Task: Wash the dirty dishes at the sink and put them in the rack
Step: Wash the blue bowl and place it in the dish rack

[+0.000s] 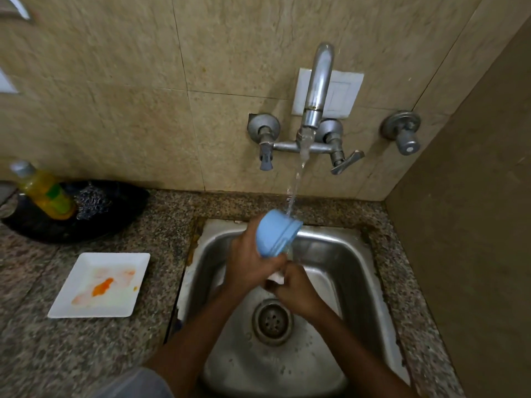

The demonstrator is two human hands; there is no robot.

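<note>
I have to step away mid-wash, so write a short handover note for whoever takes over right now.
Left hand: grips the blue cup over the sink, under the running tap.
Right hand: curled just below the cup around something white; I cannot tell what it is.
Done: nothing visibly finished; no rack in view.
Left: finish rinsing the cup, wash the stained white plate on the counter, rack both.

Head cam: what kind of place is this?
Likely a home kitchen sink corner: steel sink set in a granite counter, wall tap running, dish soap bottle, stained white plate.
</note>
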